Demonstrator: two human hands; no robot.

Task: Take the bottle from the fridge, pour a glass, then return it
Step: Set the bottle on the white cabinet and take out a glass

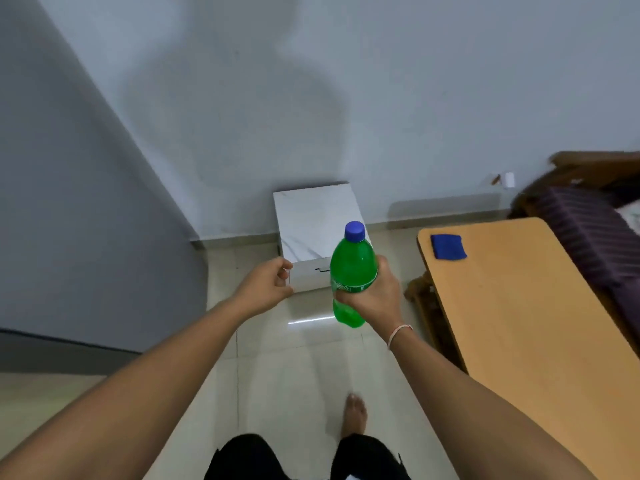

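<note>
My right hand (372, 294) is wrapped around the middle of a green plastic bottle (351, 261) with a blue cap, and holds it upright above the floor. My left hand (268, 284) is raised level with it, a short gap to its left. The fingers curl around what looks like a small clear glass (288, 278), which is faint and hard to make out. No open fridge is visible.
A white marble-patterned box (308, 220) stands on the tiled floor against the wall, just behind my hands. A wooden table (519, 341) with a blue cloth (448, 247) is on the right, and a dark striped bed (588, 230) lies beyond it. A tall grey panel (69, 202) fills the left.
</note>
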